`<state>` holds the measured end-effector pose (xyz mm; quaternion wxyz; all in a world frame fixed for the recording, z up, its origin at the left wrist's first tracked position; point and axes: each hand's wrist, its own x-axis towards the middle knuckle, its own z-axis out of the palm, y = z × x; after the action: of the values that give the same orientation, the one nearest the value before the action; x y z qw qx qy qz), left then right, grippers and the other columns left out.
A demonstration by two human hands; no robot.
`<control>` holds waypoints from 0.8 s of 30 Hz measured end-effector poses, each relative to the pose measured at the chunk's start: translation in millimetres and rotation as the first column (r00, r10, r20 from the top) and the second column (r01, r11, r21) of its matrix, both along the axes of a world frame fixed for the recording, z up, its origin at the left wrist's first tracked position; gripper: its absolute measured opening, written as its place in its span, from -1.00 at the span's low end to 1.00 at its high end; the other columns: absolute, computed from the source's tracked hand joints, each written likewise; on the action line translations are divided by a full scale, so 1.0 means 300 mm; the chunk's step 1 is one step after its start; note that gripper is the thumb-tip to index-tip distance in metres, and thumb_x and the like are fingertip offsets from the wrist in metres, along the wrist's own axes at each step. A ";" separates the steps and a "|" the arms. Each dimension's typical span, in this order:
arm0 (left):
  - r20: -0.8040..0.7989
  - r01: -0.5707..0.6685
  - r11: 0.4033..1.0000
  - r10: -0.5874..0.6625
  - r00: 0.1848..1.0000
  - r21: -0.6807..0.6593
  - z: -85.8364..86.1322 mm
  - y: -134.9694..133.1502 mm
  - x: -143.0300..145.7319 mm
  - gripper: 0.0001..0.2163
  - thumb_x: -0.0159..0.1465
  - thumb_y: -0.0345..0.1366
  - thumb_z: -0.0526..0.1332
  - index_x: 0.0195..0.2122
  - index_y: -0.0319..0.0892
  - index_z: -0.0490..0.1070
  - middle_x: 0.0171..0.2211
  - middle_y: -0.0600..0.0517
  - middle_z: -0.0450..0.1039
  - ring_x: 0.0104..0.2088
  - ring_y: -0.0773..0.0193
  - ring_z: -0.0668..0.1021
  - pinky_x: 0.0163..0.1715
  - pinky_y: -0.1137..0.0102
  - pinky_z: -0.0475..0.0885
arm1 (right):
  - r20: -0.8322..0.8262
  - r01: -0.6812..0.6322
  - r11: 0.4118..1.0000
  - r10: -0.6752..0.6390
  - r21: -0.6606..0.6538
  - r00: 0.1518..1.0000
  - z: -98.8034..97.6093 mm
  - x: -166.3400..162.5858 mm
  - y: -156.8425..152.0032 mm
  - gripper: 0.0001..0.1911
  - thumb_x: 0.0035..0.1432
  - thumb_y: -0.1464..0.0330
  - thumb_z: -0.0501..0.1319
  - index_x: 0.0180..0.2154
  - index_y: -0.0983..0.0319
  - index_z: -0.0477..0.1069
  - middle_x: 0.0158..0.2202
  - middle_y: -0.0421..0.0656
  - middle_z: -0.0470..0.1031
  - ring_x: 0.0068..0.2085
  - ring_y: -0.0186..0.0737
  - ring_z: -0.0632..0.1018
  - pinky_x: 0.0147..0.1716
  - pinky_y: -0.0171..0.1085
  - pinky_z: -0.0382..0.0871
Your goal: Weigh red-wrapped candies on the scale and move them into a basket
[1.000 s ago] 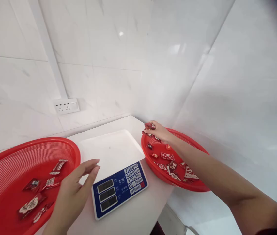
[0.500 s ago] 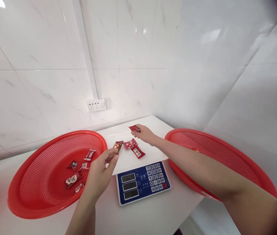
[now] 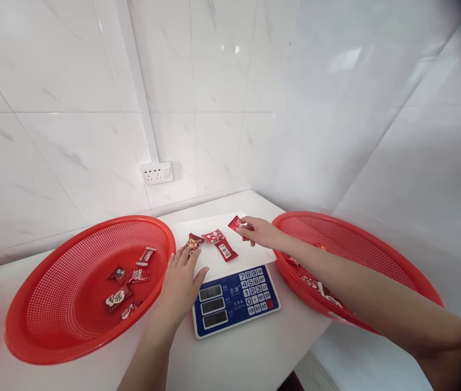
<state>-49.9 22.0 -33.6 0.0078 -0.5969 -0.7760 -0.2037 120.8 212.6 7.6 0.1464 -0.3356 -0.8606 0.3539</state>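
White marble-look tiles cover the two walls that meet in a corner behind a white worktop (image 3: 250, 358), and a white conduit runs down to a wall socket (image 3: 156, 172). On the worktop's left stands a big red mesh basket (image 3: 51, 331) with a few red sweets (image 3: 119, 297) lying loose in its bottom; a second red basket (image 3: 360, 255) sits at the right, overhanging the worktop's edge, with more wrapped sweets partly hidden under the right forearm. Between the two baskets stands a weighing scale (image 3: 236, 298) with a white pan, a blue front panel, three small displays and a number keypad; the small print beside the displays is too blurred to read. Three red wrapped sweets lie on the pan, one (image 3: 214, 236) in the middle, one (image 3: 226, 251) just in front of it, one (image 3: 193, 242) at the left. The left hand (image 3: 181, 288) lies flat, fingers spread, fingertips touching the leftmost sweet. The right hand (image 3: 260, 232) reaches over the pan's right side, its fingers pinching a fourth red sweet (image 3: 236, 223) just above the pan.
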 end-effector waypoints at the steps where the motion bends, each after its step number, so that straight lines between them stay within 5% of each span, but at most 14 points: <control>1: -0.020 -0.013 1.000 0.012 1.000 -0.009 -0.005 0.004 0.001 -0.58 0.28 -0.18 0.06 0.13 -0.22 0.27 0.17 -0.19 0.26 0.20 -0.02 0.25 0.15 0.05 0.15 | 0.006 0.001 1.000 -0.001 -0.002 1.000 0.001 0.007 -0.001 -0.75 0.22 0.21 0.08 -0.16 0.23 0.34 -0.45 -0.21 0.49 -0.54 -0.36 0.48 -0.51 -0.37 0.35; 7: -0.113 -0.063 0.998 0.059 0.992 -0.028 -0.008 -0.003 -0.034 -0.55 0.27 -0.14 0.05 0.14 -0.23 0.26 0.11 -0.21 0.34 0.14 -0.02 0.34 0.15 0.04 0.10 | 0.071 0.019 0.999 -0.021 0.029 0.997 0.030 0.065 -0.018 -0.53 0.22 0.27 0.10 0.15 0.21 0.16 -0.13 -0.09 0.52 -0.37 -0.31 0.57 -0.43 -0.36 0.41; 11: -0.129 -0.054 0.998 0.050 0.990 -0.028 0.000 -0.012 -0.069 -0.56 0.27 -0.17 0.02 0.09 -0.33 0.30 0.03 -0.26 0.41 0.08 -0.10 0.39 0.10 -0.02 0.13 | 0.138 0.114 0.983 -0.134 0.142 0.981 0.080 0.167 0.010 -0.61 0.21 0.32 0.11 0.08 0.21 0.27 -0.06 -0.09 0.50 -0.20 -0.24 0.56 -0.19 -0.29 0.40; 15: -0.186 -0.047 0.995 0.029 0.982 -0.091 -0.009 -0.004 -0.077 -0.60 0.29 -0.19 -0.09 0.02 -0.20 0.37 0.06 -0.18 0.39 0.11 -0.16 0.34 0.08 -0.17 0.04 | 0.282 0.177 0.961 -0.234 0.213 0.931 0.090 0.326 0.063 -0.71 0.22 0.36 0.11 -0.02 0.22 0.36 -0.03 -0.10 0.49 -0.04 -0.19 0.49 -0.03 -0.27 0.32; 20: -0.195 -0.047 0.989 0.018 0.981 -0.142 -0.011 0.006 -0.055 -0.60 0.30 -0.25 -0.15 -0.12 -0.09 0.48 0.11 -0.12 0.35 0.17 -0.22 0.26 0.03 -0.33 -0.06 | 0.586 0.173 0.974 -0.225 0.143 0.778 -0.010 0.508 0.095 -0.72 0.10 0.36 0.26 -0.10 0.22 0.43 -0.08 -0.08 0.50 -0.08 -0.06 0.50 -0.07 -0.09 0.36; 24: -0.189 -0.047 0.986 0.017 0.982 -0.157 -0.006 0.012 -0.046 -0.61 0.30 -0.26 -0.14 -0.11 -0.06 0.47 0.09 -0.11 0.38 0.17 -0.19 0.26 0.04 -0.33 -0.08 | 0.706 0.203 0.973 -0.218 0.107 0.674 -0.116 0.579 0.098 -0.67 0.21 0.30 0.18 0.01 0.24 0.32 0.00 -0.06 0.40 -0.08 -0.12 0.48 -0.12 -0.03 0.40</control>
<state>-63.7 25.5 -35.4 0.0356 -0.5993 -0.7953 -0.0834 294.6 242.0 -27.4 -0.1552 -0.5417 -0.8088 0.1684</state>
